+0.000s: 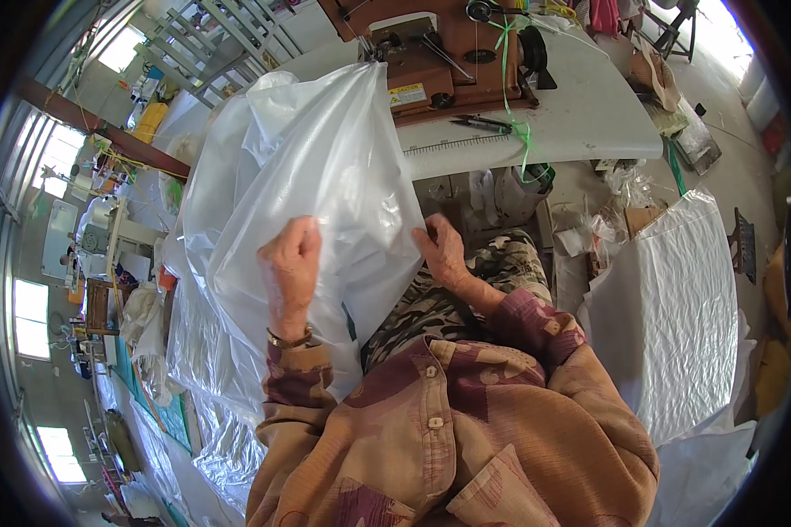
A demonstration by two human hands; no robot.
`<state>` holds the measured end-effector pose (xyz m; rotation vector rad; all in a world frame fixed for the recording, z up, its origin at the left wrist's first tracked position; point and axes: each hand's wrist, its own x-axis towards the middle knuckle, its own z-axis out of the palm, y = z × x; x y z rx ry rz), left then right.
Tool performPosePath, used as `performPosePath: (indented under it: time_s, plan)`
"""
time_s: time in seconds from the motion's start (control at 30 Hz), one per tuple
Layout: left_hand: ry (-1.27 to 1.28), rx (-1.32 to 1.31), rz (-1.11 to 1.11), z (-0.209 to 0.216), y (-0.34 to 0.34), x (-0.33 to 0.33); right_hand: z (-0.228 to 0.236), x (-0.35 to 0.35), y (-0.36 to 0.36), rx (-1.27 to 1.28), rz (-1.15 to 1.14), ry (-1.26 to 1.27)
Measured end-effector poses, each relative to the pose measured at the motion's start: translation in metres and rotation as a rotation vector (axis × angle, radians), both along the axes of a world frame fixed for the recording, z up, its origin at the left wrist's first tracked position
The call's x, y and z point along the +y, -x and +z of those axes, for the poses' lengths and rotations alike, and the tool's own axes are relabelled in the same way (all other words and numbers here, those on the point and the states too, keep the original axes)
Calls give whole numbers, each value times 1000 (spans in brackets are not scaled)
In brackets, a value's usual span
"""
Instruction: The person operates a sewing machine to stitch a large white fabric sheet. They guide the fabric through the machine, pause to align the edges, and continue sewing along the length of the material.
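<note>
A large, glossy white plastic sheet (325, 149) hangs in folds over my lap and the left side of the table. Its upper corner is gathered beneath the head of a brown sewing machine (492, 70). My left hand (292, 253) is closed, slightly blurred, with the thumb against the fingers and a fold of the sheet at its fingertips. Farther right, my right hand (444, 250) pinches the sheet's right edge between thumb and fingers. The edge between my hands hangs loosely above my camouflage trousers (510, 263).
On the pale sewing table (589, 123) lie black thread snips (482, 123), near a printed ruler strip (457, 145). Green string (511, 105) dangles from the machine. To my right stands a stack of silvery-white sheets (677, 307). Metal racks (220, 44) stand at the back left.
</note>
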<state>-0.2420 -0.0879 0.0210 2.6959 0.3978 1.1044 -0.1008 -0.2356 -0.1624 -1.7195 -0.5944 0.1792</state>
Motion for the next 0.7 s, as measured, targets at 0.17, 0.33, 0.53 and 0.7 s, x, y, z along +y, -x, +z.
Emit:
performPosePath:
  time_s: [0.17,0.33,0.53,0.7]
  plan:
    - [-345,17,53,29,2,36,28,-20,-1,99,455,-167]
    - [-61,295,-358,9,-12,-19,76,-35,13,115,556,-215]
    - [173,360,-320,-16,-31,-39,93,-34,20,-154,610,-184]
    - [380,393,-310,-10,-31,-44,87,-28,18,-426,577,-190]
